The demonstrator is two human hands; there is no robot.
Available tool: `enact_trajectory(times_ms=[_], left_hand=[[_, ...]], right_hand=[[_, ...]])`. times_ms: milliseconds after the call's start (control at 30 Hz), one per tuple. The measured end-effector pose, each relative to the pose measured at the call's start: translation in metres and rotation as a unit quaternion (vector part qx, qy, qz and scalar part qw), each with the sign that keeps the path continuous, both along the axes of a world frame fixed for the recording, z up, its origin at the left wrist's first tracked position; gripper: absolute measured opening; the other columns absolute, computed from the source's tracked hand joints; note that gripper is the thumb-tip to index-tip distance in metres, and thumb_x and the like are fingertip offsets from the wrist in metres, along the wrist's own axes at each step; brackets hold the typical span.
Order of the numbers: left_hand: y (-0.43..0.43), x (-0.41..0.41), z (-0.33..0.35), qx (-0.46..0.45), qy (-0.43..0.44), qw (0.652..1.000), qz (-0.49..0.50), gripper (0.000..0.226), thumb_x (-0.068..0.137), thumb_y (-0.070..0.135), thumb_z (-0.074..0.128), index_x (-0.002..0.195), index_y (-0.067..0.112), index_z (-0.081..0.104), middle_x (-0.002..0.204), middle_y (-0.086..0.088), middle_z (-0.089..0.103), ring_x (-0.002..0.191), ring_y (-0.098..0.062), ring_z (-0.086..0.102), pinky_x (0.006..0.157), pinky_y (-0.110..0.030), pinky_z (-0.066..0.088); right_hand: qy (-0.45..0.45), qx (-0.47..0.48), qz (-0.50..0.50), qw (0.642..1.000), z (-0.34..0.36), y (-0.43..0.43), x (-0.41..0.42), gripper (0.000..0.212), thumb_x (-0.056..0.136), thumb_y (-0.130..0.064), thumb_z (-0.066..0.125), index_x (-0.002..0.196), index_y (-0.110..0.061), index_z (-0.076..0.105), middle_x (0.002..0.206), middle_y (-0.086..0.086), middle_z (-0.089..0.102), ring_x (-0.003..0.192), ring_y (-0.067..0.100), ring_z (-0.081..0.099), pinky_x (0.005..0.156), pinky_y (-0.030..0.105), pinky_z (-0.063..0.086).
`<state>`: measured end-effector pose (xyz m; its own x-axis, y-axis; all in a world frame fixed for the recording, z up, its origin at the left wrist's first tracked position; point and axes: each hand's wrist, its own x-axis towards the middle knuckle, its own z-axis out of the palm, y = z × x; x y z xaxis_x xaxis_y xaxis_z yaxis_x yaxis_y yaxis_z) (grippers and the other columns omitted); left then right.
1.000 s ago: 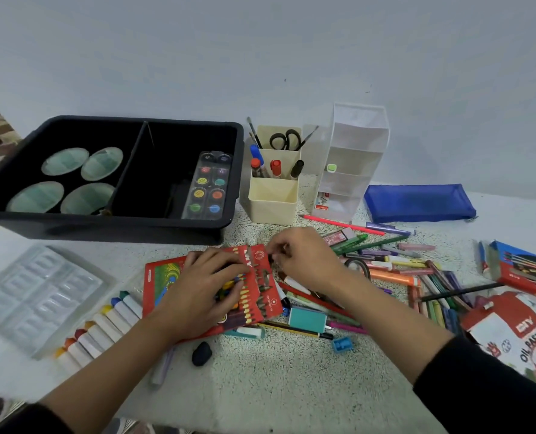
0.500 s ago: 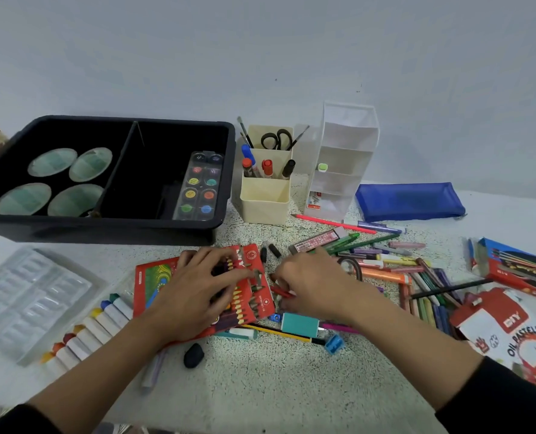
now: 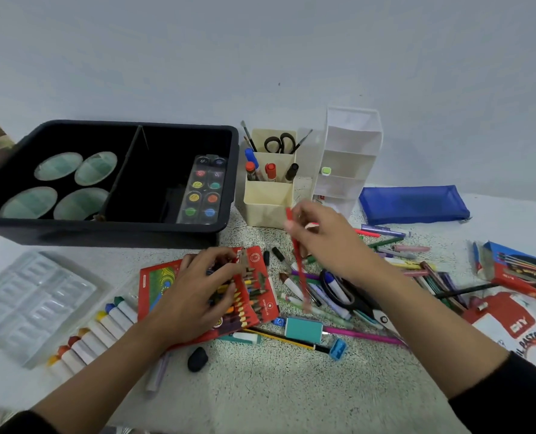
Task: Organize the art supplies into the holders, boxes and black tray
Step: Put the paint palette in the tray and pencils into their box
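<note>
Speckled counter [image 3: 276,396] against a pale wall. Red pencil [image 3: 300,277], blurred and near upright, was pinched between the thumb and fingers of the right hand [image 3: 329,242], raised above loose pens in front of the cream holder [image 3: 268,202]. Left hand [image 3: 197,292] lay on the open pencil box [image 3: 260,296], fingers bent onto its pencils; whether they gripped one could not be told. Black tray [image 3: 104,233] stood behind, at left; white holder [image 3: 348,158] stood beside the cream one.

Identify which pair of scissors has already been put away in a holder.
The black-handled scissors standing handles-up in the back compartment of the cream holder. The other scissors lie flat on the table, just below the right hand.
</note>
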<state>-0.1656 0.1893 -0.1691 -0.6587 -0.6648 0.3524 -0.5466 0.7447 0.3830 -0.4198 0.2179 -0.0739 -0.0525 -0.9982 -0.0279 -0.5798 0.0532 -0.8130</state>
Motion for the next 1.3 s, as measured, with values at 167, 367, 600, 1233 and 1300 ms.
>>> enact_trajectory(times_ms=[167,367,600,1233,1300], left_hand=[[0.0,0.001,0.0,0.005,0.011,1.0,-0.005,0.028,0.095,0.038,0.05,0.12,0.028,0.059,0.135,0.002,0.046,0.11,0.005,0.028,0.088,-0.038,0.043],[0.0,0.002,0.0,0.002,0.017,1.0,-0.006,0.028,0.095,0.039,0.05,0.12,0.029,0.059,0.134,0.002,0.048,0.109,0.004,0.03,0.088,-0.038,0.042],[-0.001,0.002,-0.001,-0.004,0.013,1.0,-0.01,0.03,0.095,0.037,0.05,0.121,0.028,0.062,0.131,0.001,0.05,0.11,0.005,0.029,0.086,-0.038,0.043],[-0.005,0.003,-0.009,-0.007,-0.032,0.999,-0.021,0.033,0.098,0.037,0.051,0.129,0.03,0.059,0.131,0.011,0.055,0.125,-0.011,0.048,0.096,-0.042,0.038],[-0.005,0.003,-0.012,-0.01,-0.035,0.999,-0.019,0.03,0.098,0.038,0.051,0.125,0.03,0.062,0.13,0.012,0.057,0.126,-0.011,0.049,0.096,-0.043,0.039]], right_hand=[[-0.25,-0.037,-0.13,0.959,-0.017,-0.004,0.02,0.009,0.107,-0.019,0.044,0.104,-0.01,0.044,0.082,0.021,0.067,0.059,0.026,0.066,0.056,0.032,0.055],[-0.305,-0.076,-0.218,0.924,-0.042,-0.006,0.014,0.006,0.108,-0.02,0.042,0.104,-0.016,0.042,0.071,0.003,0.069,0.064,0.026,0.067,0.069,0.046,0.058],[-0.27,0.058,-0.101,0.956,-0.042,-0.016,0.011,0.01,0.095,-0.007,0.066,0.1,0.001,0.063,0.086,0.017,0.072,0.063,0.02,0.067,0.053,0.024,0.052],[0.144,-0.009,0.131,0.981,-0.056,-0.036,0.039,0.008,0.085,-0.019,0.079,0.091,-0.016,0.082,0.085,-0.002,0.071,0.075,0.011,0.059,0.065,0.023,0.041],[0.128,-0.02,0.102,0.986,-0.053,-0.036,0.03,0.009,0.086,-0.019,0.078,0.094,-0.016,0.081,0.091,-0.005,0.072,0.08,0.009,0.059,0.07,0.021,0.046]])
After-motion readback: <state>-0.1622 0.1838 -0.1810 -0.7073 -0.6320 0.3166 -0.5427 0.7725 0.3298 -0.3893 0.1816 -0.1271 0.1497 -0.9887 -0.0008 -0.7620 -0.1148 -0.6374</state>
